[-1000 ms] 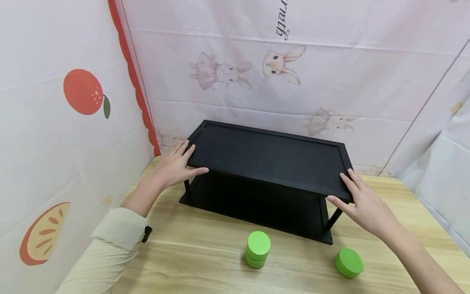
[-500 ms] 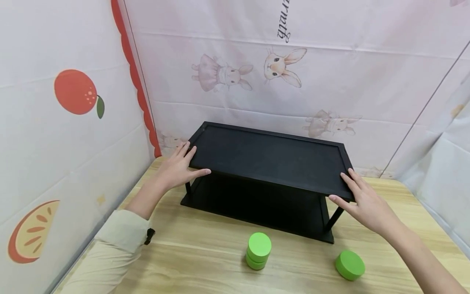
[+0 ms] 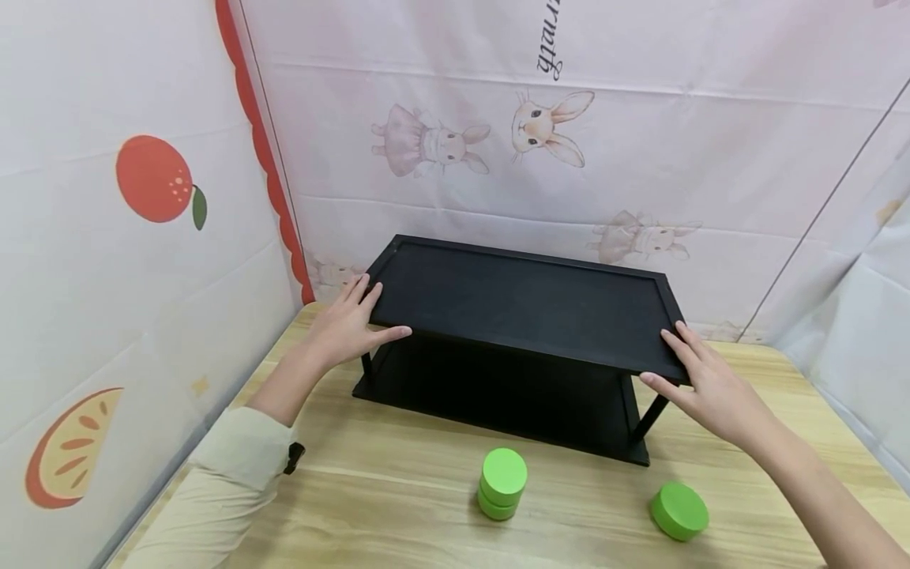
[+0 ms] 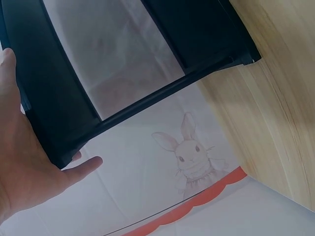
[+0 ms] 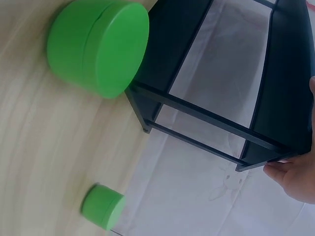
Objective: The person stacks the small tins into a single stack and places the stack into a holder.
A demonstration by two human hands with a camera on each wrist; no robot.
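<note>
From the front, we could pass between the upper board [image 3: 526,304] and the lower board [image 3: 490,387]; the right post [image 3: 650,419] blocks its corner (the right hand [image 3: 714,395] rests just above); the left green cylinder [image 3: 502,484] and right green cylinder [image 3: 679,511] stand before, a gap between them.

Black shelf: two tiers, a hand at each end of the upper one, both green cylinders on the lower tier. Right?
Wrong on the cylinders: the left green cylinder and right green cylinder are on the wooden table, before the black shelf; see head view.

black two-tier shelf [image 3: 526,308], upright, on table [image 3: 384,490]
</note>
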